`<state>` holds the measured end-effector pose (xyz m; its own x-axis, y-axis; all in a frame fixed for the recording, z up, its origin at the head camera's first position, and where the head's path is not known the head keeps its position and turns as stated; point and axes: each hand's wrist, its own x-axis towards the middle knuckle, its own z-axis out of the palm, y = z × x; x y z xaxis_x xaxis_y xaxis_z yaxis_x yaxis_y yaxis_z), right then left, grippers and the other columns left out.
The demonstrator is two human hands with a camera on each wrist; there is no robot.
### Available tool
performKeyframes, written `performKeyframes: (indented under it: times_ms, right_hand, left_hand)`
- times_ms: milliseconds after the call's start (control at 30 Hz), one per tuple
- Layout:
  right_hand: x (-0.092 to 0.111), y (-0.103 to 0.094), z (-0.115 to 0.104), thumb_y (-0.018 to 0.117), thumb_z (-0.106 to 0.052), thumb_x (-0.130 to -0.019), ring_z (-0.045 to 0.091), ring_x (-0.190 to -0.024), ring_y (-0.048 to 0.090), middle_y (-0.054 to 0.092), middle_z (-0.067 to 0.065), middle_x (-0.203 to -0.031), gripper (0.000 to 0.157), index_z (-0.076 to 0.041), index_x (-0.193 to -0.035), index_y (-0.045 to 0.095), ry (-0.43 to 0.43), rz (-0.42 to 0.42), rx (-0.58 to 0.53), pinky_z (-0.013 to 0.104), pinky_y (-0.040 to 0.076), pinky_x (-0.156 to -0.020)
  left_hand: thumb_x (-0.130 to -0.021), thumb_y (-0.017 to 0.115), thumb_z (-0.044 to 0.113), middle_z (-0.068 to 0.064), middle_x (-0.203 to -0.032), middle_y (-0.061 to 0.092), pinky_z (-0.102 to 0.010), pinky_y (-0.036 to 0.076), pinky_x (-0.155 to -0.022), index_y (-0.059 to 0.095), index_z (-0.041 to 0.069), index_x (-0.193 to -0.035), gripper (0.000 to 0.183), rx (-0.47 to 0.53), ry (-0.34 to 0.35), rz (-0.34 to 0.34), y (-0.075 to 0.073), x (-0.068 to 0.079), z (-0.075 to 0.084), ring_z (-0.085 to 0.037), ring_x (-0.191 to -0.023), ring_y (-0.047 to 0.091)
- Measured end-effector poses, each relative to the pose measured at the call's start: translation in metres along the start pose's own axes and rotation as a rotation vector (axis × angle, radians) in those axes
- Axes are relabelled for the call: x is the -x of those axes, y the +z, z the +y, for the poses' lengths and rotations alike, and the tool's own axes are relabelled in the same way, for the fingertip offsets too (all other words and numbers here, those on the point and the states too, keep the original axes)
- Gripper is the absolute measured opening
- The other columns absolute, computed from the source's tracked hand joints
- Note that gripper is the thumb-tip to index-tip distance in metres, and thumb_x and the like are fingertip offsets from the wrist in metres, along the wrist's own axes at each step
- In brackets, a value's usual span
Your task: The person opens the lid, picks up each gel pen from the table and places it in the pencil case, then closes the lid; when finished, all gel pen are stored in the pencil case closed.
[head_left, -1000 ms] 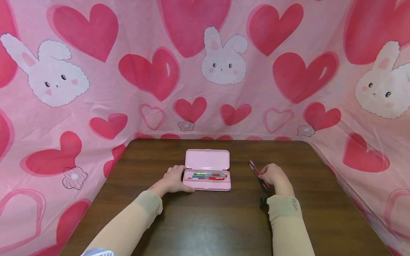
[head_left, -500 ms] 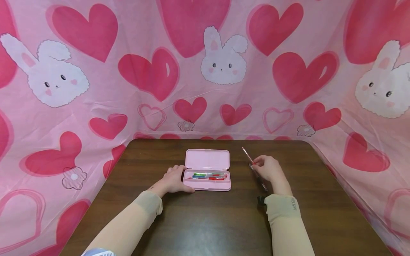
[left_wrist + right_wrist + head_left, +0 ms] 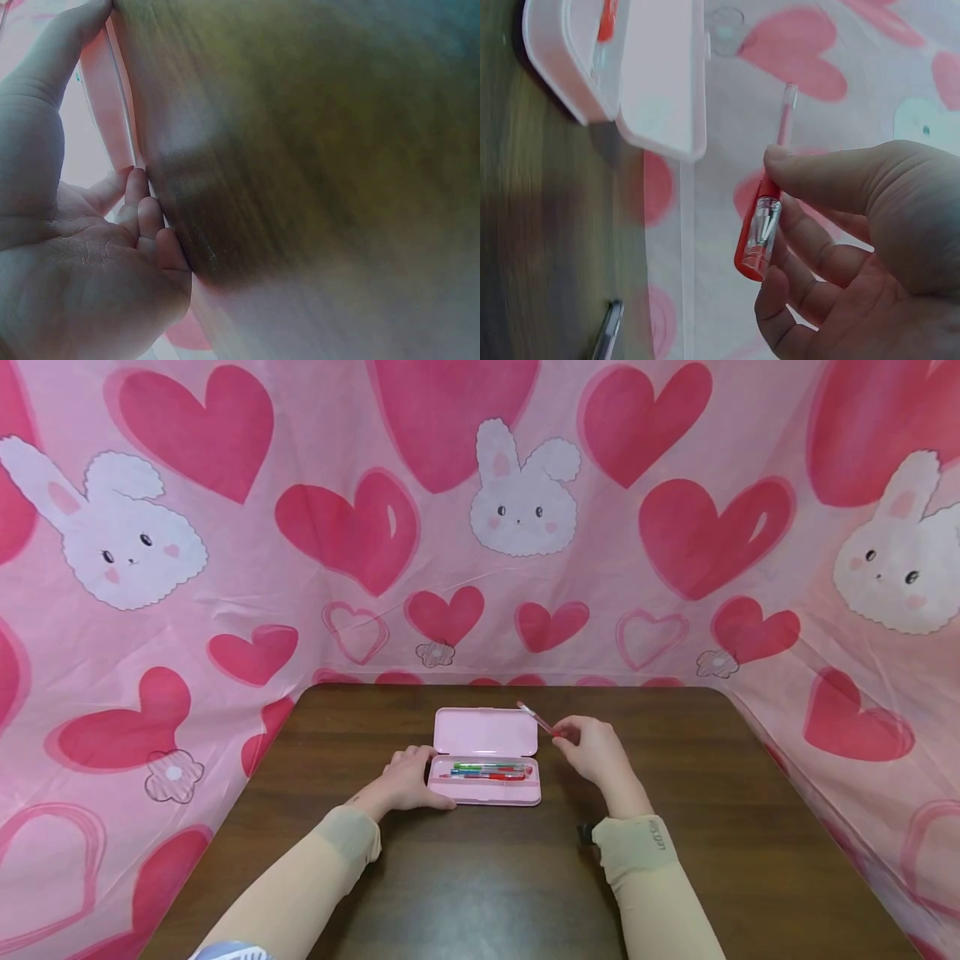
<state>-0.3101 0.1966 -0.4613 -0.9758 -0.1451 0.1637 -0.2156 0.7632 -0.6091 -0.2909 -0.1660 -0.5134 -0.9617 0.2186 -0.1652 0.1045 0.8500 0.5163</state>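
Observation:
The pink pencil case [image 3: 483, 792] lies with its lid [image 3: 486, 732] raised at the back. Several pens [image 3: 491, 772], with green, blue and red parts, rest in its rear compartment. My left hand [image 3: 405, 781] holds the left end of the case, thumb along the front and fingers at the side. My right hand [image 3: 596, 752] pinches a clear-barrelled red gel pen [image 3: 761, 217] between thumb and fingers, raised off the table just right of the lid. Its far end points up and left, over the lid's right corner in the head view.
Another pen [image 3: 609, 330] lies on the brown wooden table [image 3: 480, 877], seen in the right wrist view; my right hand and arm hide it in the head view. A pink cloth [image 3: 517, 643] with hearts and rabbits hangs around the table.
My right hand has picked the red gel pen up from beside another pen and carried it left toward the pencil case. My left hand has stayed on the case.

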Motion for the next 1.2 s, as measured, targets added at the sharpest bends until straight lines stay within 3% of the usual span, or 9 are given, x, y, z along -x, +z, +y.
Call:
performKeyframes:
  times_ms: [200, 433, 633, 800, 1200]
  right_hand:
    - [0.001, 0.009, -0.016, 0.08, -0.018, -0.101, 0.028, -0.098, 0.068, 0.079, 0.011, -0.114, 0.019, -0.015, -0.12, 0.081, -0.062, 0.007, 0.007, 0.053, 0.061, -0.097]
    - [0.002, 0.02, -0.03, 0.081, -0.018, -0.101, 0.028, -0.104, 0.069, 0.078, 0.011, -0.121, 0.025, -0.016, -0.125, 0.081, -0.068, -0.022, 0.002, 0.052, 0.063, -0.102]
    - [0.0, 0.036, -0.042, 0.084, -0.02, -0.099, 0.024, -0.095, 0.068, 0.079, 0.007, -0.115, 0.021, -0.017, -0.12, 0.084, -0.147, -0.004, 0.031, 0.047, 0.062, -0.092]
    - [-0.002, 0.05, -0.044, 0.084, -0.017, -0.097, 0.023, -0.094, 0.07, 0.079, 0.007, -0.114, 0.019, -0.016, -0.116, 0.085, -0.21, 0.004, 0.042, 0.047, 0.062, -0.092]
    - [-0.005, 0.071, -0.04, 0.084, -0.015, -0.097, 0.026, -0.1, 0.074, 0.083, 0.008, -0.117, 0.019, -0.015, -0.116, 0.087, -0.215, -0.06, 0.047, 0.049, 0.063, -0.097]
  left_hand:
    - [-0.071, 0.097, 0.061, -0.012, -0.151, 0.057, -0.065, 0.041, -0.123, 0.049, 0.014, -0.158, 0.11, 0.004, -0.001, -0.003, 0.0, -0.002, -0.001, -0.034, -0.139, 0.046]
    - [-0.071, 0.097, 0.061, -0.011, -0.15, 0.058, -0.064, 0.042, -0.122, 0.049, 0.015, -0.158, 0.109, -0.001, -0.002, -0.005, 0.0, -0.002, -0.001, -0.033, -0.138, 0.047]
    - [-0.071, 0.098, 0.061, -0.012, -0.149, 0.058, -0.063, 0.042, -0.121, 0.05, 0.013, -0.156, 0.109, -0.004, 0.008, 0.006, 0.0, -0.002, -0.001, -0.034, -0.137, 0.047]
    - [-0.071, 0.097, 0.06, -0.012, -0.147, 0.059, -0.062, 0.042, -0.121, 0.05, 0.012, -0.156, 0.109, -0.021, 0.007, 0.012, -0.001, -0.002, -0.001, -0.034, -0.137, 0.047]
    - [-0.07, 0.098, 0.061, -0.011, -0.147, 0.059, -0.062, 0.044, -0.12, 0.05, 0.013, -0.155, 0.108, -0.001, 0.008, 0.008, 0.002, -0.003, -0.002, -0.032, -0.135, 0.047]
